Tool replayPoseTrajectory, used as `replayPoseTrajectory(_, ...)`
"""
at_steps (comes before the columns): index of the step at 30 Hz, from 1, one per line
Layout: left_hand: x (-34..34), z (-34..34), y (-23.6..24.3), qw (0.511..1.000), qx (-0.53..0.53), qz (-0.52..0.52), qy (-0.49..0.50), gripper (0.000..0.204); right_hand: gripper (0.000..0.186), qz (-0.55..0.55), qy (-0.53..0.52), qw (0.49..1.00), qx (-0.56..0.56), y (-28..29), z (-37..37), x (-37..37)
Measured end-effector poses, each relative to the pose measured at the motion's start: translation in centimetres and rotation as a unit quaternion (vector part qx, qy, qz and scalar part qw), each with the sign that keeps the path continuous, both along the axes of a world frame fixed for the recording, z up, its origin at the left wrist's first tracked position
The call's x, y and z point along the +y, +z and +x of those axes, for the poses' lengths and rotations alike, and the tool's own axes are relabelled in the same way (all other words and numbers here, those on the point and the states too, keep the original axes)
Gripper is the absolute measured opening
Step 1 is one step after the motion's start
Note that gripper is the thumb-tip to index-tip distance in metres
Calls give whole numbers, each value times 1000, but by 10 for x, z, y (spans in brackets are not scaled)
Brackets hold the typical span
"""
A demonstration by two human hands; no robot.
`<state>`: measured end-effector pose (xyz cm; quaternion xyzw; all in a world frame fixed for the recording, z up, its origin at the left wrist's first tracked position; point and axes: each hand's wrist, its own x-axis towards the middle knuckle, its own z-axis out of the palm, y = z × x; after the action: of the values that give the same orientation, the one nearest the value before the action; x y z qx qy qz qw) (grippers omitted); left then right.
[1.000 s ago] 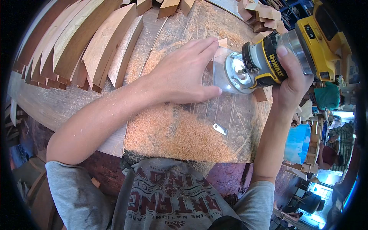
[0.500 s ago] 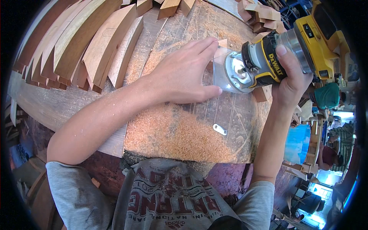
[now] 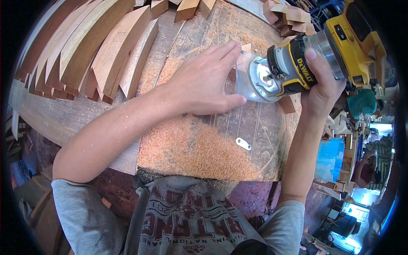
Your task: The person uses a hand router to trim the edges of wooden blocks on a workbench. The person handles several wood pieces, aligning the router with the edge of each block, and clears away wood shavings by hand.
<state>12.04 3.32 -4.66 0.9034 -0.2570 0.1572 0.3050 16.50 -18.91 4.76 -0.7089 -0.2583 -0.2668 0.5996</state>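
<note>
My right hand (image 3: pixel 323 83) is wrapped around the body of a yellow and black cordless trim router (image 3: pixel 302 63), its thumb on the near side. The router lies tilted, with its battery end toward the right. My left hand (image 3: pixel 208 80) grips the left edge of the router's clear base plate (image 3: pixel 244 87), fingers at the far corner and thumb at the near one. A bit shows inside the round metal opening of the base. Partly hidden behind the router is a wooden block (image 3: pixel 290 103). A small oblong metal plate with two holes (image 3: pixel 243 143) lies nearer me.
Orange sawdust (image 3: pixel 195 148) covers much of the wooden workbench (image 3: pixel 267 131). Several curved wooden pieces (image 3: pixel 114 46) stand in a row at the left. More wood blocks (image 3: pixel 289 17) are stacked at the far right. Beyond the bench, a person in green (image 3: pixel 361 104) is at the right.
The router and my right hand have shifted very slightly to the left. My left hand keeps its hold on the base plate.
</note>
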Motion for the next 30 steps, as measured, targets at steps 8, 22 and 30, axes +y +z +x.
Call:
replayPoseTrajectory(8, -1, 0, 1, 1000, 8, 9, 5, 101, 42, 27, 5, 1000, 12, 2, 0, 3)
replayPoseTrajectory(22, -1, 0, 3, 1000, 20, 1, 3, 101, 41, -11, 12, 1000, 1, 1, 4, -2)
replayPoseTrajectory(30, -2, 0, 3, 1000, 21, 3, 8, 99, 41, 3, 19, 1000, 3, -1, 6, -1)
